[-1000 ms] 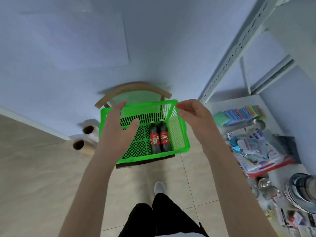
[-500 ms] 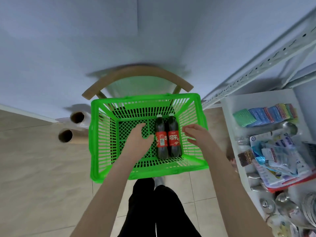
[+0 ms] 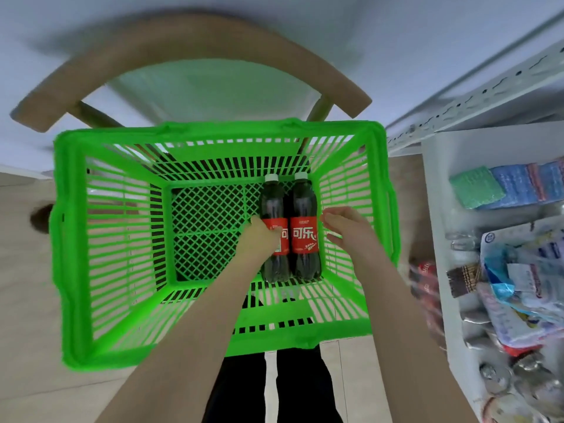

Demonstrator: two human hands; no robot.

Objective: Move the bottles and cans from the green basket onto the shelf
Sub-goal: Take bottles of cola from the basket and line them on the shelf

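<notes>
The green basket (image 3: 70,239) sits on a chair seat below me. Two dark cola bottles with red labels and white caps lie side by side on its mesh floor, at the right. My left hand (image 3: 261,238) is down inside the basket, its fingers curled over the label of the left cola bottle (image 3: 272,198). My right hand (image 3: 346,228) is also inside, fingers apart, just to the right of the right cola bottle (image 3: 304,239) and beside the basket's right wall. The white shelf (image 3: 435,190) stands to the right.
A wooden chair back (image 3: 189,35) curves behind the basket. The shelf board carries coloured sponges (image 3: 506,187), plastic packets (image 3: 525,285) and metal cans (image 3: 476,343). Red cans (image 3: 425,285) show blurred below the shelf edge. My dark-trousered legs (image 3: 274,386) stand on the tiled floor.
The view has closed in on the basket. Both hands have gone from the rim down to the bottles, and the left hand has closed over the left bottle's label.
</notes>
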